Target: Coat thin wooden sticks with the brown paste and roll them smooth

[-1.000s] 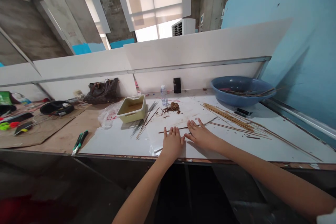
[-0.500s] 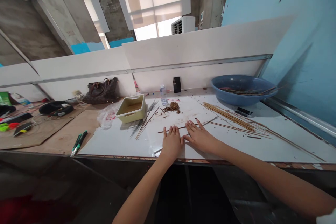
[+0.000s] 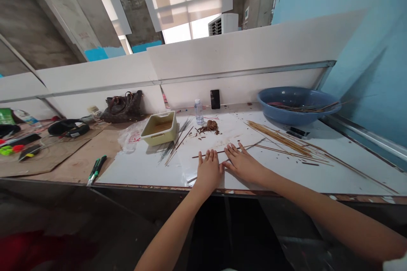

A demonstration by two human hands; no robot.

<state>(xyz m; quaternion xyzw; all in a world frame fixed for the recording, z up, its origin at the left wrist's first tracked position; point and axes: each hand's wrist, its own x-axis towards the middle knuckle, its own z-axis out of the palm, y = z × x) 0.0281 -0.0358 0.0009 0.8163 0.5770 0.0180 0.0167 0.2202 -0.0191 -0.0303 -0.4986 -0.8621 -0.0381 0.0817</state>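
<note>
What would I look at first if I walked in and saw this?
You'd probably spot the two bare hands first, the left hand and the right hand, lying flat near the front edge of a white board. To their right, lots of thin wooden sticks spread across the board. Behind those, a big blue bowl sits in the back corner, next to a bright blue wall.

A thin dark-brown stick [image 3: 205, 155] lies flat, slightly slanted, on the white board [image 3: 143, 167], beneath the fingertips of the left hand [image 3: 208, 172] and right hand [image 3: 243, 164].
</note>
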